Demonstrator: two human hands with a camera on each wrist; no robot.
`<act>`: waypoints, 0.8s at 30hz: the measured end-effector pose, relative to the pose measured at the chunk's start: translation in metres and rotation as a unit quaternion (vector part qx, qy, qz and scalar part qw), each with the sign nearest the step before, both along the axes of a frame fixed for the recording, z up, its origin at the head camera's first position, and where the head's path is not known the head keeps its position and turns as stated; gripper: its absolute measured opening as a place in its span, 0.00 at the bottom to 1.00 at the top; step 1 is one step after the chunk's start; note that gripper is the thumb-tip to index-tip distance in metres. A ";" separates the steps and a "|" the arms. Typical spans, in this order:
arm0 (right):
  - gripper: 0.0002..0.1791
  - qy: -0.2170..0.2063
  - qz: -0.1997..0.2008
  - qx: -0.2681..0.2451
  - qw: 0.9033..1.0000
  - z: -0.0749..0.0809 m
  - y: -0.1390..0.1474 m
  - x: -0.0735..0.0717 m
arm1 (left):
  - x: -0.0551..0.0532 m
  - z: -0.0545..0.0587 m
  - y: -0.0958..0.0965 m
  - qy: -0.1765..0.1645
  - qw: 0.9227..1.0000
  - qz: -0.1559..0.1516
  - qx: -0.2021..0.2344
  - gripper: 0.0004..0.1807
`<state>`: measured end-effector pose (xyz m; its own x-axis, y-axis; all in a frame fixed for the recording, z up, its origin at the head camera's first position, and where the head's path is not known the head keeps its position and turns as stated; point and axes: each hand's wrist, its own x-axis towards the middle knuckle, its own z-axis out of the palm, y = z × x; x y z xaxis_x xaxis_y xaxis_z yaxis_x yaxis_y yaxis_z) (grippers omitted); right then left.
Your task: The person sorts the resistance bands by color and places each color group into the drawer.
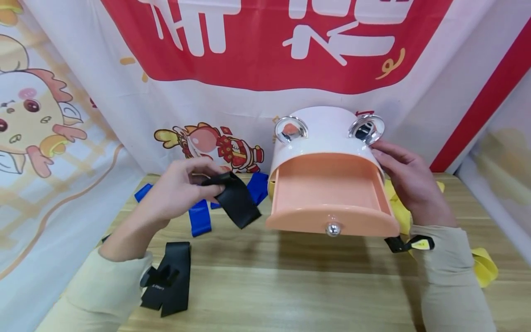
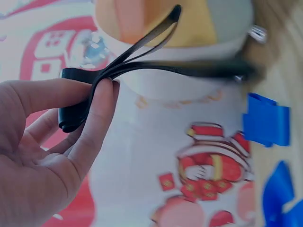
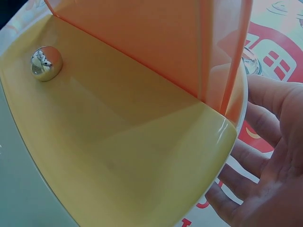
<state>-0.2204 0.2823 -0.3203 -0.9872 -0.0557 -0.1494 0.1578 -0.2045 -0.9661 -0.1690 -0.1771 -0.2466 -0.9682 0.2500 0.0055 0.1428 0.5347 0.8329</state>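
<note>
A folded flat black band (image 1: 238, 203) is pinched between the thumb and fingers of my left hand (image 1: 178, 189), raised left of a white drawer box (image 1: 327, 124) with two silver ring eyes. In the left wrist view, the band (image 2: 137, 66) shows several layers, its loops spreading beyond the fingertips. The box's top peach drawer (image 1: 332, 220) is pulled out, bare inside, with a round silver knob (image 1: 333, 229). Against the box's right side rests my right hand (image 1: 408, 180). Its fingers (image 3: 248, 158) extend along the edge beside a closed yellow drawer (image 3: 132, 142) in the right wrist view.
Several blue bands (image 1: 200, 219) lie on the wooden table (image 1: 257, 286) left of the box. A second black band (image 1: 176, 258) is by my left sleeve. Yellow bands (image 1: 484, 267) lie at the right. Printed cloth (image 1: 232, 101) hangs close behind the box.
</note>
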 end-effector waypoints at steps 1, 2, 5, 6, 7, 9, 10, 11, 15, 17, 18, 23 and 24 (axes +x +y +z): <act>0.35 0.000 0.000 -0.001 1.000 0.000 0.000 0.000 | 0.001 0.006 0.003 0.006 1.000 0.001 0.009 0.14; 0.35 0.000 0.000 -0.001 1.000 0.000 -0.001 0.000 | 0.002 0.011 0.006 0.010 1.000 0.002 0.021 0.14; 0.35 -0.002 0.000 -0.002 1.000 0.000 -0.002 0.000 | 0.005 0.025 0.014 0.021 0.998 0.014 0.062 0.14; 0.35 -0.003 0.000 -0.001 1.000 0.000 -0.002 0.000 | 0.005 0.028 0.016 0.021 0.997 0.019 0.076 0.15; 0.35 -0.003 0.000 -0.001 1.000 -0.001 -0.002 0.000 | 0.005 0.032 0.019 0.020 0.995 0.023 0.090 0.15; 0.35 -0.002 0.000 0.000 1.000 -0.001 -0.002 0.000 | 0.005 0.037 0.022 0.018 0.993 0.029 0.114 0.15; 0.36 -0.003 -0.001 0.001 1.000 -0.001 -0.002 0.000 | 0.005 0.040 0.024 0.015 0.991 0.031 0.127 0.15; 0.36 -0.002 -0.001 0.003 1.000 -0.001 -0.002 0.000 | 0.004 0.042 0.025 0.011 0.990 0.032 0.139 0.16; 0.35 0.001 0.001 0.002 1.000 -0.001 -0.001 0.000 | 0.004 0.048 0.032 -0.010 0.985 0.041 0.170 0.17; 0.34 0.005 0.001 0.004 1.000 -0.001 -0.001 0.000 | 0.004 0.050 0.036 -0.020 0.983 0.049 0.178 0.17; 0.34 0.006 0.001 0.005 1.000 -0.002 0.000 0.000 | 0.005 0.052 0.038 -0.025 0.981 0.052 0.184 0.17; 0.33 0.011 0.000 0.010 1.000 -0.001 -0.001 0.001 | 0.006 0.058 0.048 -0.028 0.973 0.052 0.222 0.16; 0.33 0.013 0.001 0.010 1.000 -0.001 -0.001 0.001 | 0.007 0.060 0.050 -0.025 0.972 0.050 0.229 0.16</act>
<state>-0.2194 0.2816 -0.3213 -0.9906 -0.0547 -0.1250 0.1331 -0.1840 -0.9739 -0.1617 -0.1275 -0.1866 -0.9893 0.1379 0.0471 0.0633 0.1153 0.9913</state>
